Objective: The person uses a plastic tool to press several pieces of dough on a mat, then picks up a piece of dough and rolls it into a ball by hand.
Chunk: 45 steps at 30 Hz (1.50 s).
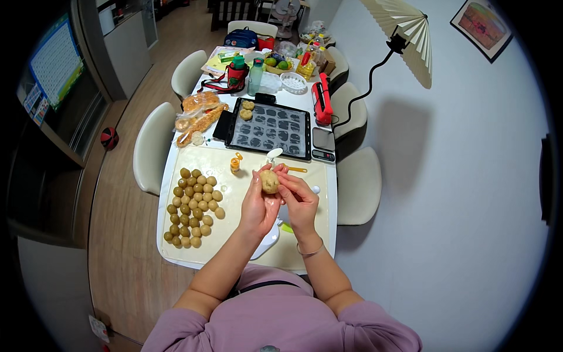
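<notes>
Between my two hands, above the cream mat (246,255), is a round piece of pale dough (269,181) with darker flecks. My left hand (257,207) cups it from the left and below, while the fingers of my right hand (300,196) press its right side. Many small balls (193,207), some olive green and some beige, lie on the mat to the left. Behind the dough are a small orange bottle (235,165) with its cap flipped up and a white lid (275,152). A white utensil (267,242) lies partly hidden beneath my forearms.
A black baking tray (269,125) lined with patterned sheet holds two shaped dough pieces (246,110) at its far left corner. Right of it sits a digital scale (323,140). Bagged bread (204,116), bottles (255,77) and a fruit basket (278,66) stand farther back. A lamp (398,42) overhangs the right.
</notes>
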Available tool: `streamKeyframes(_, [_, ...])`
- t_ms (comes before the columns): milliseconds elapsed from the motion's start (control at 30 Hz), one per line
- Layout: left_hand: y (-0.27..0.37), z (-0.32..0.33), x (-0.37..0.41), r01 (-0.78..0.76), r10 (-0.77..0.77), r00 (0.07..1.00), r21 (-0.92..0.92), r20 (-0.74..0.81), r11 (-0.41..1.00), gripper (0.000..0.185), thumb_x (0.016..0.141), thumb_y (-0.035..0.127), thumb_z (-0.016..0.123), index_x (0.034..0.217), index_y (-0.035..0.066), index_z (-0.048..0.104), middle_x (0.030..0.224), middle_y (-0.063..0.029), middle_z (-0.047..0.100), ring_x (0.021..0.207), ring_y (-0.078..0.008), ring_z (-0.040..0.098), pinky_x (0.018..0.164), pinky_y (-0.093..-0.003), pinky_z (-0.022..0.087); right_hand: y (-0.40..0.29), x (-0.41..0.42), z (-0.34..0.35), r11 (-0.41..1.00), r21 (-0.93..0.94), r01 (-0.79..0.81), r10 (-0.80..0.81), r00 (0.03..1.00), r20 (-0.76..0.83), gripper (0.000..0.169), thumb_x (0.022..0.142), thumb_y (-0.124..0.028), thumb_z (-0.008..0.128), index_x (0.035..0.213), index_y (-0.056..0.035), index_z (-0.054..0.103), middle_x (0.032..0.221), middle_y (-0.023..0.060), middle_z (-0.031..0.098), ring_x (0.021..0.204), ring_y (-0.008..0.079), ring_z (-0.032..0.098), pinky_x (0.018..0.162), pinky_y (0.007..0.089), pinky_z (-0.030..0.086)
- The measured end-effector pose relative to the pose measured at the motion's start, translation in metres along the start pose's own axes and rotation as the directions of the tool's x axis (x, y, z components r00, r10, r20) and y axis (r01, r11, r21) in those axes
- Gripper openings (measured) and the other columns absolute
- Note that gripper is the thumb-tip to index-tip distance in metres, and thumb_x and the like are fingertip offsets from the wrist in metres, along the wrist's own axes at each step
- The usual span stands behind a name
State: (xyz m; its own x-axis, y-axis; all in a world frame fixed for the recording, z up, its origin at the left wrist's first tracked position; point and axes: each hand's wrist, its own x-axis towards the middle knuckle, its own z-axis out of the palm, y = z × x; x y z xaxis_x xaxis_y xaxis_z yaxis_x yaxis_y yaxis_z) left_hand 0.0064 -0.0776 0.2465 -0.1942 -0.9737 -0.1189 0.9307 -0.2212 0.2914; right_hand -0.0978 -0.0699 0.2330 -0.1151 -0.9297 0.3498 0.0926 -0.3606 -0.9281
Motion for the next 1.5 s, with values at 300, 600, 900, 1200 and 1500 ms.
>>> streamKeyframes(300, [-0.012, -0.002, -0.004, -0.147, 0.165, 0.985, 0.241, -0.057, 0.959, 0.035, 0.107, 0.029, 0.035, 0.133, 0.006, 0.038, 0.135, -0.0178, 0.049, 0.119, -0.0232, 0.052, 0.098, -0.0376, 0.045, 0.013, 0.002, 0.011, 0.96, -0.176, 0.217, -0.229, 0.972, -0.049, 0.012, 0.087, 0.003, 0.067, 0.099, 0.0027, 0.071, 0.114, 0.0142, 0.069, 0.088, 0.0135, 0.066, 0.074, 0.0243, 0.054])
streamKeyframes(600, [-0.002, -0.009, 0.002, -0.152, 0.156, 0.987, 0.416, 0.024, 0.896, 0.03, 0.103, 0.031, 0.048, 0.122, 0.008, 0.046, 0.138, -0.0133, 0.051, 0.103, -0.0153, 0.059, 0.075, -0.0271, 0.05, -0.007, 0.007, 0.011, 0.984, 0.142, -0.11, 0.116, 0.993, -0.034, 0.014, 0.09, 0.0, 0.066, 0.104, -0.0003, 0.068, 0.106, 0.0051, 0.066, 0.074, 0.0052, 0.057, 0.059, 0.0184, 0.046])
streamKeyframes(900, [0.007, -0.007, 0.005, -0.138, 0.119, 0.99, 0.456, 0.071, 0.879, 0.04, 0.104, 0.034, 0.043, 0.127, 0.002, 0.047, 0.128, -0.0136, 0.058, 0.101, -0.0156, 0.061, 0.082, -0.0282, 0.052, -0.01, 0.006, 0.006, 0.999, -0.003, 0.049, -0.049, 0.997, 0.058, 0.026, 0.087, 0.002, 0.068, 0.113, -0.0003, 0.069, 0.118, 0.0099, 0.063, 0.085, 0.0092, 0.061, 0.063, 0.019, 0.051])
streamKeyframes(1200, [-0.005, -0.016, 0.013, -0.391, 0.361, 0.92, 0.419, 0.153, 0.819, 0.037, 0.103, 0.037, 0.044, 0.107, 0.001, 0.053, 0.119, -0.0185, 0.061, 0.107, -0.022, 0.062, 0.07, -0.0225, 0.056, 0.005, -0.001, 0.016, 0.93, 0.3, -0.213, 0.2, 0.977, 0.077, 0.016, 0.093, -0.001, 0.062, 0.107, 0.0014, 0.069, 0.114, 0.0096, 0.065, 0.079, 0.0092, 0.061, 0.06, 0.0201, 0.05])
streamKeyframes(1500, [-0.007, -0.021, 0.014, -0.286, 0.266, 0.957, 0.237, 0.113, 0.928, 0.033, 0.103, 0.033, 0.046, 0.107, 0.001, 0.055, 0.118, -0.0185, 0.061, 0.111, -0.0248, 0.061, 0.091, -0.0323, 0.054, 0.001, -0.001, 0.026, 1.0, -0.024, 0.019, -0.019, 1.0, -0.012, 0.015, 0.089, -0.002, 0.067, 0.103, 0.0013, 0.07, 0.11, 0.0083, 0.066, 0.09, 0.0125, 0.063, 0.075, 0.0231, 0.052])
